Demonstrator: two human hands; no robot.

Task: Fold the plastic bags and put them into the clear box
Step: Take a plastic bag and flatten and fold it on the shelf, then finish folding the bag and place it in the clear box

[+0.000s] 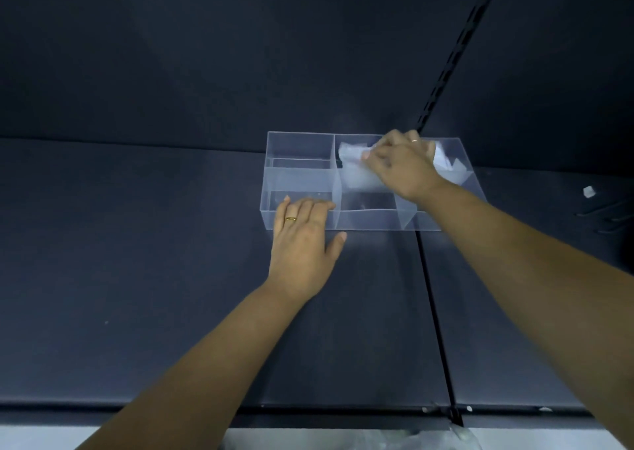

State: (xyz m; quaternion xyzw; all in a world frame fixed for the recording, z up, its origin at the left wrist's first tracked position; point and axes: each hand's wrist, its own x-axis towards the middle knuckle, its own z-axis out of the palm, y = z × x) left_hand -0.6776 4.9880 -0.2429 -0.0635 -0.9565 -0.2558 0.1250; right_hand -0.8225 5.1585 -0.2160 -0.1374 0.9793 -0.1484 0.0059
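Left hand (303,235) flat, fingers straight, on clear box (298,147) front wall; right hand (399,164) curls round folded plastic bag (353,161) in back compartment.

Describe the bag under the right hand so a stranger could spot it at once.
Find the clear box on the dark table, split into compartments. In its middle rear compartment lies a white plastic bag, gripped by the right hand. Unlike the other bag in the rightmost compartment, it has a hand on it.

dark navy shelf (137,278) | matching back panel (206,54) | black slotted upright (456,48) | pale floor strip (51,439) below
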